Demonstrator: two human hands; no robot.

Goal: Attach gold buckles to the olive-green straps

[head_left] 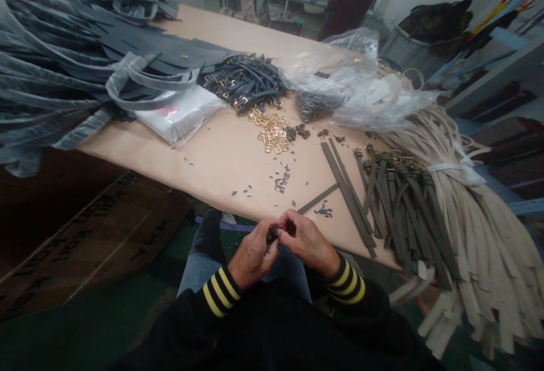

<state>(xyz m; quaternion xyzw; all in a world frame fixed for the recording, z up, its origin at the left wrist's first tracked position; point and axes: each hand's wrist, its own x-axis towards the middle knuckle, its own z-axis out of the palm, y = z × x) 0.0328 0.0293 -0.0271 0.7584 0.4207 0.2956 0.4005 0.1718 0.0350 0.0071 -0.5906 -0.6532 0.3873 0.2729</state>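
Two hands, left (254, 255) and right (308, 241), pinch a small dark piece (272, 235) above the lap (289, 274). Nearby straps (402, 207) carry buckles; loose gold buckles (272, 133) remain heaped on the table (221, 167).

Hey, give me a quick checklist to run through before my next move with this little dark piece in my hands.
Small dark piece in hand: ok, pinched between left hand and right hand.
What the piece is: cannot tell, fingers hide most of it.
Gold rectangular metal buckles: ok, heaped together on the tan table top.
Flat olive-grey straps: ok, lying on the table to the right of the hands.
Small dark metal pieces: not ok, scattered loose across the table top near its edge.
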